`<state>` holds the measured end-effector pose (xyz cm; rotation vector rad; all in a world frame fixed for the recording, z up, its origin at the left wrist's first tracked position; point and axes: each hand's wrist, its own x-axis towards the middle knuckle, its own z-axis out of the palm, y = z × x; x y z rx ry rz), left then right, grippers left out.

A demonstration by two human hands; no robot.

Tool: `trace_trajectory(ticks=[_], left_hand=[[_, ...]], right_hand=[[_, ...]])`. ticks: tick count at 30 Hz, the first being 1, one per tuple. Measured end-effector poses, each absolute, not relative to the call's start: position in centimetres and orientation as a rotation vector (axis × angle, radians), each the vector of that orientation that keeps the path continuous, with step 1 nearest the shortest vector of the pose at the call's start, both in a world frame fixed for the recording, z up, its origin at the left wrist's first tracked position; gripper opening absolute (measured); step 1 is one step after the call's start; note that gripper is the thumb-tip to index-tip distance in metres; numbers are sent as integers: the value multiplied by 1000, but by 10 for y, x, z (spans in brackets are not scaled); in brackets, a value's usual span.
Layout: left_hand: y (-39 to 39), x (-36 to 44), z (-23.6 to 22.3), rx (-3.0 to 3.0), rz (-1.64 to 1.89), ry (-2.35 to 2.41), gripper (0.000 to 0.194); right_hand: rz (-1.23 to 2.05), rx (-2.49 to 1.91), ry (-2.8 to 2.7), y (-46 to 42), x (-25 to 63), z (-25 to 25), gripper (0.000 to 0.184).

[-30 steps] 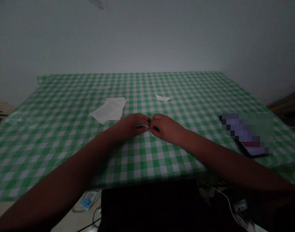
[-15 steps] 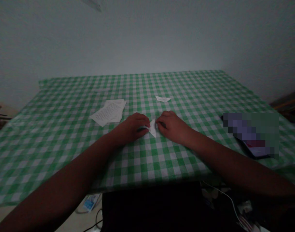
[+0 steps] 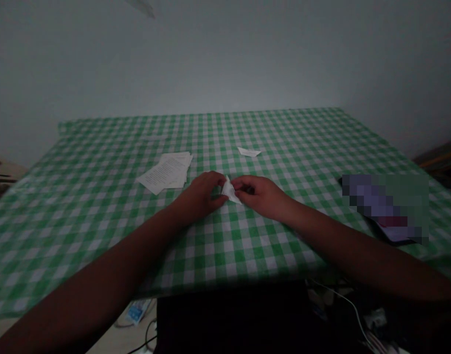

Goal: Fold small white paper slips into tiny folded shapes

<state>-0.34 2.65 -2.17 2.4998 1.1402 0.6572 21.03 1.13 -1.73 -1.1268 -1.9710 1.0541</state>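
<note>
A small folded piece of white paper (image 3: 230, 191) is held just above the checked tablecloth, between my two hands. My left hand (image 3: 205, 194) pinches its left side with thumb and fingers. On the other side, my right hand (image 3: 260, 194) grips the right edge, fingers bent around it. Parts of the paper are covered by the fingertips. Beyond the hands lies a small folded paper boat (image 3: 249, 152). To the left rests a stack of printed paper sheets (image 3: 168, 172), loosely fanned.
A green and white checked cloth (image 3: 218, 265) covers the table. At the right lies a dark-edged device (image 3: 391, 231), mostly blurred out by pixelation. The table meets a plain wall (image 3: 218, 59) at the back. Cables and a blue packet (image 3: 137, 312) show on the floor below.
The folded paper has turned and tilted between my hands. My right hand has shifted slightly left and now overlaps its right edge. The paper boat and stack stay put.
</note>
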Motion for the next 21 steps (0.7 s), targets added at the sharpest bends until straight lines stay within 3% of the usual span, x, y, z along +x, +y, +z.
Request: trace_trajectory(ticks=[4,13,21], left_hand=[[22,1,-18,2390,641,1263,25],[17,5,-13,2283,800,1249,22],[18,3,-17,2251,846,1203,20]], right_hand=[[1195,-1067,-1791,12,207,-25,22],[1110,-1125,-1678,10,202,-23,19],[1264,-1019,-1651,14,203,-26,14]])
